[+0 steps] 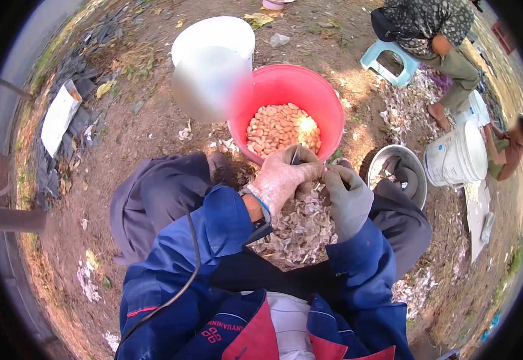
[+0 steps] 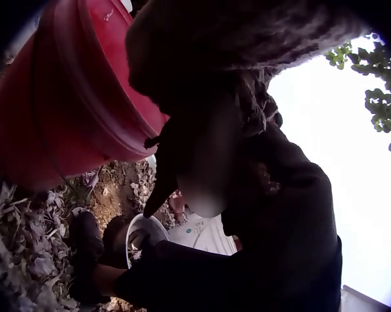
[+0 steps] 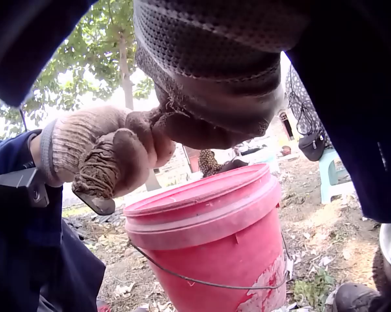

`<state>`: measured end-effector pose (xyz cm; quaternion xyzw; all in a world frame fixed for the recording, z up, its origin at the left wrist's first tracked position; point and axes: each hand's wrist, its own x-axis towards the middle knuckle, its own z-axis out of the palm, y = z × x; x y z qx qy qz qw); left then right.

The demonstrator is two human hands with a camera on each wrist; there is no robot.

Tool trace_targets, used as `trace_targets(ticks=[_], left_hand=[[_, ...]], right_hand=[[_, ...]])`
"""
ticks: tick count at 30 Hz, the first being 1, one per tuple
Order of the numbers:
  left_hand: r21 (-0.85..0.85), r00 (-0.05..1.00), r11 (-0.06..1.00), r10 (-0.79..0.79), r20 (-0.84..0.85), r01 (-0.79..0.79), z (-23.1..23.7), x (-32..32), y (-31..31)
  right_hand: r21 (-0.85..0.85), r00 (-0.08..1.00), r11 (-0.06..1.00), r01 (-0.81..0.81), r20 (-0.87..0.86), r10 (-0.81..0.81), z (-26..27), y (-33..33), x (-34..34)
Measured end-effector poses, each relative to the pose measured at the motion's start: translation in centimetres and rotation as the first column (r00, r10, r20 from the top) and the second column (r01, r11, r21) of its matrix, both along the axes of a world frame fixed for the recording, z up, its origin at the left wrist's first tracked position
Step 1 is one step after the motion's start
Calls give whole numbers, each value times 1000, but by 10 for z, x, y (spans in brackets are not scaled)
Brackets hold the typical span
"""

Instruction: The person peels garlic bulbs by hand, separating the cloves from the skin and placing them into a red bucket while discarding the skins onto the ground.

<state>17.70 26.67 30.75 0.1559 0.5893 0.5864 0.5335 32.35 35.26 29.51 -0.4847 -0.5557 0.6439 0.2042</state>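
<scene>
Both gloved hands meet fingertip to fingertip just over the near rim of a red bucket (image 1: 285, 75), which holds many pale peeled garlic cloves (image 1: 272, 129). My left hand (image 1: 282, 179) has its fingers curled round a small knife; a dark sliver of it shows by the thumb, and its rounded end (image 3: 99, 204) sticks out below the glove in the right wrist view. Thumb and fingers of my right hand (image 1: 348, 201) pinch a small garlic clove, mostly hidden where the gloves meet. Papery garlic skins (image 1: 297, 231) lie heaped between the knees, below the hands.
A white bucket (image 1: 213, 30) stands behind the red one at left. At right are a metal basin (image 1: 417, 195) with dark cloth inside and a white pail (image 1: 453, 157). A person sits on a blue stool (image 1: 387, 60); another person (image 1: 506, 150) is at far right.
</scene>
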Motion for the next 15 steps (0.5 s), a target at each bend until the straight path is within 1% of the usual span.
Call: trace_targets(ticks=[2,3,4,5,7,8,10,11,12,13,14,15], left_hand=[[10,1000,1000,-29,2,29,-5,1,-1],[9,1000,999,-31,3,31,-3,2,-1],[-23,1000,1000,-8,0,8,2,3,-1],[-54,1000,998,16,-5,-16,4,3,0],[-45,999,999,26,26,-25,3,3,-1],[-37,998,999,37,57,-34,3,3,-1],[-35,998,998,48,49,-46,0,6,0],[-34,997,998,58,41,-57,-1,8,0],[-33,997,998,58,41,-56,-3,7,-1],[-10,999,1000,24,41,-24,-5,7,-2],[12,999,1000,-9,41,9,-6,6,-4],[12,999,1000,-10,42,10,-5,5,-5]], right_hand=[[7,1000,1000,17,1,-17,-3,1,0],[64,1000,998,24,18,-25,-5,1,-1],[121,999,992,30,35,-34,-7,0,-1],[121,999,992,32,35,-36,-13,-1,-1],[318,996,948,13,-84,14,-22,-4,-3],[318,996,948,13,-84,14,-22,-6,-3],[285,995,958,11,-101,18,-12,-11,-6],[286,995,958,10,-101,19,-19,-9,-4],[384,992,923,-14,-108,60,-25,-6,-3],[478,989,878,-35,-110,99,-28,-4,-1],[478,989,878,-35,-107,97,-28,-2,2],[297,998,955,-22,-53,40,-9,0,0]])
